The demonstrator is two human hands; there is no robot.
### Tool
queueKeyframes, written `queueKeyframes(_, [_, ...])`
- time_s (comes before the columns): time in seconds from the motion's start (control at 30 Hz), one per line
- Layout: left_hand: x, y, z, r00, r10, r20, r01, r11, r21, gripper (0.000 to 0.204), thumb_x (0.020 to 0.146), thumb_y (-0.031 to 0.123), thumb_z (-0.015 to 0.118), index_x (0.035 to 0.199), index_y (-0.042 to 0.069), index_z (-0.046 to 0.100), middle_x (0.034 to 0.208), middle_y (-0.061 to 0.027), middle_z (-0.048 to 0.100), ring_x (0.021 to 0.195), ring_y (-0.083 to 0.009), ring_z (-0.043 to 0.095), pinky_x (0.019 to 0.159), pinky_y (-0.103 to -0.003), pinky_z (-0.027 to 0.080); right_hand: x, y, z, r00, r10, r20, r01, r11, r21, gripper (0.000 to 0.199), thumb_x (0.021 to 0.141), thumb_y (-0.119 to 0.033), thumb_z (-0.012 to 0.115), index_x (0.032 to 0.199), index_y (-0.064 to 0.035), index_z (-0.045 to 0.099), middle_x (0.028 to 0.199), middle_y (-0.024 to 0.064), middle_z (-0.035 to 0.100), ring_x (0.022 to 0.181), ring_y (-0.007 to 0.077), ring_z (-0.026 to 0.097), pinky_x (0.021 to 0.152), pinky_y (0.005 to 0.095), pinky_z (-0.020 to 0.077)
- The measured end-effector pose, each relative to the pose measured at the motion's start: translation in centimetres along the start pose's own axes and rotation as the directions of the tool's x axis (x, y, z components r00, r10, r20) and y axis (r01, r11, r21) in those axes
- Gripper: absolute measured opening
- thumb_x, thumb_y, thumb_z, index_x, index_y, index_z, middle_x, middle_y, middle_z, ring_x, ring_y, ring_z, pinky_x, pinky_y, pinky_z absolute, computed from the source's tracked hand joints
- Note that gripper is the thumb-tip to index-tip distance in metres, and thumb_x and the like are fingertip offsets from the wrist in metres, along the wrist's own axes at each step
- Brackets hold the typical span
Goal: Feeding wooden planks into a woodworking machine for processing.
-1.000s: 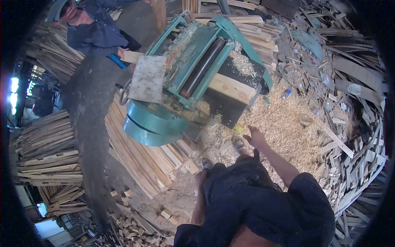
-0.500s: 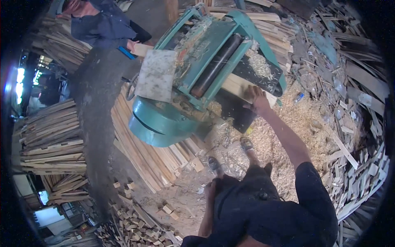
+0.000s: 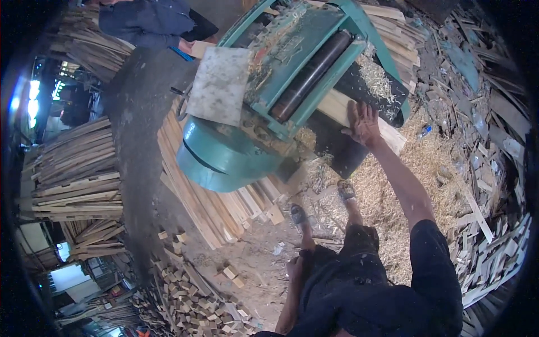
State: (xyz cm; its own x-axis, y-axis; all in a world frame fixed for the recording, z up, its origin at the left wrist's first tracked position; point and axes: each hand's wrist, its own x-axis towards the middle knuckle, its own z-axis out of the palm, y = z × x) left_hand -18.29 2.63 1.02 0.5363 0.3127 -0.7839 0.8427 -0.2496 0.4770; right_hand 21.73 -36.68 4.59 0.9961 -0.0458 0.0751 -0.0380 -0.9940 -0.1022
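The person's right hand [image 3: 364, 122] lies flat, fingers spread, on a pale wooden board [image 3: 359, 119] that sticks out of the near side of a green thickness planer [image 3: 292, 73]. The left hand [image 3: 294, 269] hangs low beside the dark trousers, well apart from the machine; whether it is open or closed cannot be told. Sawdust [image 3: 393, 185] covers the ground right of the sandalled feet. A stack of planks [image 3: 219, 202] lies left of the planer. At the far side, another person in a blue shirt [image 3: 147, 21] stands by the machine.
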Motion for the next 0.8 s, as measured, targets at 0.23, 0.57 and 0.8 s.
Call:
queueKeyframes(0.23, [-1.8, 1.1, 1.1, 0.999, -0.051, 0.003, 0.051, 0.997, -0.066, 0.032, 0.083, 0.024, 0.060, 0.095, -0.006, 0.065, 0.075, -0.0019, 0.062, 0.062, -0.0090, 0.052, 0.055, -0.024, 0.042, -1.6, 1.7, 0.0, 0.995, -0.043, 0.091, 0.041, 0.999, 0.020, 0.100, 0.066, -0.056, 0.067, 0.140, -0.0066, 0.021, 0.130, 0.0264, 0.032, 0.113, 0.0410, 0.037, 0.089, 0.0557, 0.0319])
queueKeyframes(0.57, [-2.5, 0.6, 2.9, 0.998, 0.053, -0.021, -0.056, 0.988, -0.144, 0.025, 0.083, 0.019, 0.057, 0.067, 0.000, 0.058, 0.060, 0.0042, 0.051, 0.051, -0.0059, 0.040, 0.044, -0.026, 0.031, -4.1, 3.5, -0.3, 0.994, -0.061, 0.092, 0.060, 0.998, 0.021, 0.095, 0.070, -0.051, 0.066, 0.139, -0.0050, 0.021, 0.128, 0.0281, 0.032, 0.117, 0.0433, 0.032, 0.096, 0.0559, 0.0244])
queueKeyframes(0.8, [-3.5, 1.3, 3.9, 1.000, -0.013, -0.007, 0.012, 0.981, -0.193, 0.024, 0.083, 0.021, 0.058, 0.074, -0.001, 0.061, 0.064, 0.0029, 0.055, 0.053, -0.0064, 0.044, 0.046, -0.025, 0.033, -5.7, 4.5, -0.8, 0.993, -0.031, 0.118, 0.040, 0.996, -0.074, 0.093, 0.073, -0.056, 0.061, 0.141, -0.0070, 0.020, 0.132, 0.0279, 0.032, 0.119, 0.0429, 0.034, 0.096, 0.0574, 0.0264])
